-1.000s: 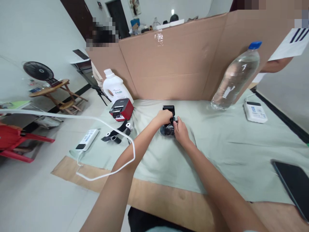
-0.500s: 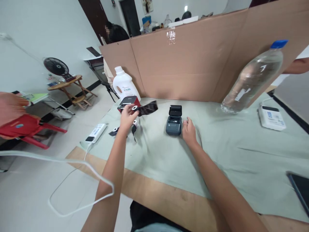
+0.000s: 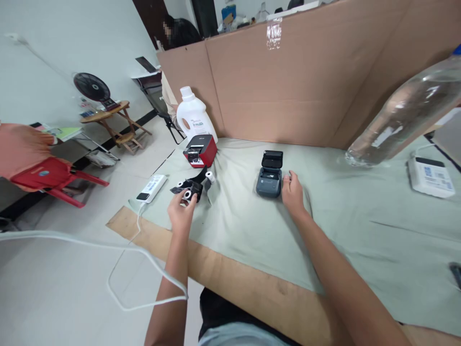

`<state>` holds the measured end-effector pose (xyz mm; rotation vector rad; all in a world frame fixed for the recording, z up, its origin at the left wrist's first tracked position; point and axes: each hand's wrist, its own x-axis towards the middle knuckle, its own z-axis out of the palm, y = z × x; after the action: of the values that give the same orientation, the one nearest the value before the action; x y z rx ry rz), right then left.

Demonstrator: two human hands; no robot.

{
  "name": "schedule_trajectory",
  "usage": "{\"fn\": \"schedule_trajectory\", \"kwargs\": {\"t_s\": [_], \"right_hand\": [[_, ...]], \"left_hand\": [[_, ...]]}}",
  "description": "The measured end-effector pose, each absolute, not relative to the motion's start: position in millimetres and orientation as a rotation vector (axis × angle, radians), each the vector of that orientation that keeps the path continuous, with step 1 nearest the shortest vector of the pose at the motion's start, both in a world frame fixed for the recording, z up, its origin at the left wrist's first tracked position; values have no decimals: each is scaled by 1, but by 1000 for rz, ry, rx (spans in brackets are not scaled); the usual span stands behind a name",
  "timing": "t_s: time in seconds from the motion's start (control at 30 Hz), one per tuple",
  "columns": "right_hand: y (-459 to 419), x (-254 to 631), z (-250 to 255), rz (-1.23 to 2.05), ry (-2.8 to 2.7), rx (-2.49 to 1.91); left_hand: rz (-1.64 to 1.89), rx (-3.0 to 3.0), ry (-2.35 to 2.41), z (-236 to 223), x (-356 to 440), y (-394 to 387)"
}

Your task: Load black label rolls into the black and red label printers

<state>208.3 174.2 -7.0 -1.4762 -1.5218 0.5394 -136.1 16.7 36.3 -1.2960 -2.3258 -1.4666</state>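
A small dark grey label printer (image 3: 269, 178) with its lid up sits on the pale green cloth (image 3: 345, 226). My right hand (image 3: 293, 194) rests on the cloth just right of the printer, fingers loosely curled and touching its side. My left hand (image 3: 181, 212) is low at the table's left, fingers closed round a black label roll (image 3: 187, 194) with a white core. Another white-cored roll (image 3: 209, 178) and a black strip lie beside it.
A red and black printer (image 3: 200, 150) and a white jug (image 3: 193, 117) stand at the back left. A white power strip (image 3: 151, 188) lies at the left edge. A water bottle (image 3: 403, 117) and a white device (image 3: 430, 176) are on the right. A cardboard wall (image 3: 306, 81) closes the back.
My left hand left the grey printer, swung left with a black label roll held up, and has come down to the cloth by the other rolls. My right hand stayed beside the printer.
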Motion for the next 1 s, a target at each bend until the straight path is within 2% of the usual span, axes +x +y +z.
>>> {"fn": "schedule_trajectory", "kwargs": {"t_s": [0.2, 0.33, 0.47, 0.67, 0.8, 0.87, 1.0], "right_hand": [[174, 209, -8, 546, -1521, -1473], [175, 209, -8, 553, -1526, -1480], [175, 208, -7, 552, -1529, -1476], [174, 208, -6, 552, -1524, -1475], [174, 208, -6, 539, -1527, -1467], [175, 208, -7, 534, -1526, -1469], [177, 207, -11, 529, -1514, -1457]], "left_hand": [[-1307, -1458, -2280, 26, -137, 16], [-1215, -1420, -2420, 23, -133, 14], [-976, -1319, -2595, 22, -129, 16], [-972, -1350, -2377, 26, -119, 12], [-984, -1436, -2245, 51, -122, 29], [-868, -1592, -2247, 67, -127, 51], [-420, -1823, -2381, 86, -131, 101]]}}
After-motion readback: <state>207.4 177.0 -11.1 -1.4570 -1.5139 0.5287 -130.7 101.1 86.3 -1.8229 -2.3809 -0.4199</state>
